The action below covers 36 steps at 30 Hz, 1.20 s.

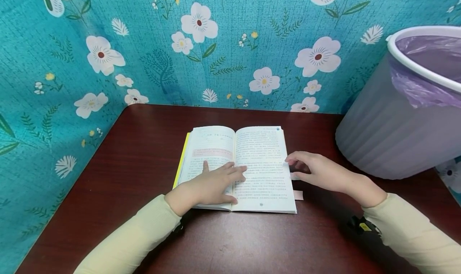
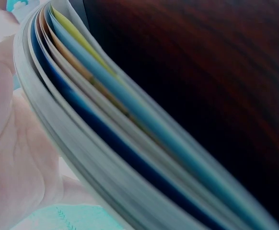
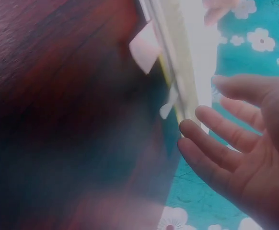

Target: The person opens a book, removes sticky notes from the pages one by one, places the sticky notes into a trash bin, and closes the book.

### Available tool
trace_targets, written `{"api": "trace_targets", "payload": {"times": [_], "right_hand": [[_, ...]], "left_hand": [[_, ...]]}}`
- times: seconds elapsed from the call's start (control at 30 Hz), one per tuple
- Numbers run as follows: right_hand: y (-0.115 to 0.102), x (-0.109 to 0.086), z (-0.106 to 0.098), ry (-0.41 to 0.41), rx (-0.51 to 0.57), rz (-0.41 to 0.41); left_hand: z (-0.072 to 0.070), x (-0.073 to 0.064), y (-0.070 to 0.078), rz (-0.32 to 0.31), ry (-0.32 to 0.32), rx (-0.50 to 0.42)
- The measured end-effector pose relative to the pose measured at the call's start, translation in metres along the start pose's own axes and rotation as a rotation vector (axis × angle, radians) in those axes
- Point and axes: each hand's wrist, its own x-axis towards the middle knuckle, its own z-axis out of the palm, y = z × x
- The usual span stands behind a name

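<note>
An open book (image 1: 264,186) with printed text lies on the dark table, a yellow cover edge showing at its left. My left hand (image 1: 215,185) rests across its middle, fingers spread over the fold. In the left wrist view, the page edges (image 2: 106,158) curve past my palm. My right hand (image 1: 317,171) is at the book's right edge, fingers loosely bent and apart. In the right wrist view, its fingertips (image 3: 187,127) reach the page edges, and no page is visibly pinched. A pale pink paper tab (image 1: 298,195) sticks out below that hand.
A grey bin (image 1: 389,122) with a purple liner stands at the right, behind my right hand. Blue-green flowered fabric (image 1: 230,46) backs the dark red-brown table (image 1: 140,146) and runs along its left side.
</note>
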Motion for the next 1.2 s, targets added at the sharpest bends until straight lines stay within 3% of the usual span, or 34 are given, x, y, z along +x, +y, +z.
{"api": "trace_targets", "payload": {"times": [0.23, 0.43, 0.7, 0.97, 1.2], "right_hand": [[0.006, 0.001, 0.006, -0.041, -0.028, 0.020], [0.009, 0.001, 0.008, -0.023, -0.036, 0.013], [0.012, 0.000, 0.009, -0.012, -0.054, 0.061], [0.012, 0.002, 0.010, -0.035, -0.045, 0.053], [0.006, 0.001, 0.003, 0.017, 0.028, 0.057]], "left_hand": [[0.001, 0.000, -0.001, 0.005, 0.007, 0.004], [0.001, 0.001, -0.002, 0.007, 0.009, 0.003], [0.001, 0.000, -0.002, 0.006, 0.009, -0.003], [0.002, -0.002, -0.003, 0.012, 0.013, -0.019], [0.002, -0.001, -0.006, 0.018, 0.036, -0.061]]}}
